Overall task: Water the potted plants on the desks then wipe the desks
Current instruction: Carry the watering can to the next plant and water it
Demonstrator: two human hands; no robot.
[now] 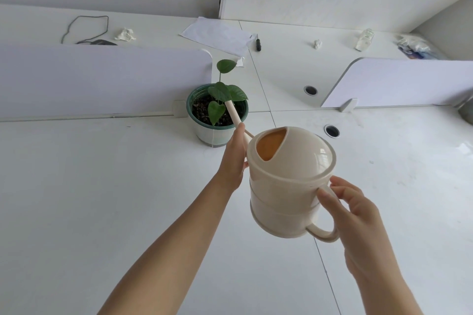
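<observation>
1. one cream watering can [289,181] is held up above the white desk [102,186], tilted forward toward the plant.
2. its single spout [233,114] reaches over the pot's rim, with the tip above the dark soil and among the leaves.
3. two hands are on the can. the right hand [355,217] curls its fingers round the loop handle, with the thumb near the top of the handle.
4. the left hand [234,158] clasps the spout where it joins the body. most of its fingers are hidden behind the can.
5. one potted plant [221,96] stands at the back of the near desk, just beside the end of the left divider. it shows four green leaves and sits in a pale pot [212,135] with a green rim.
6. two pale dividers stand upright, one on the left [102,77] and one on the right [409,82].
7. two round cable holes show, one on the far desk [310,90] and one on the near desk [332,130].
8. the far desks carry two crumpled tissues [125,34] [317,44], one sheet of paper [220,36], one dark pen-like tool [258,45], one clear bottle [364,39] lying down, one looped black cable [87,28] and one plastic bag [414,46].
</observation>
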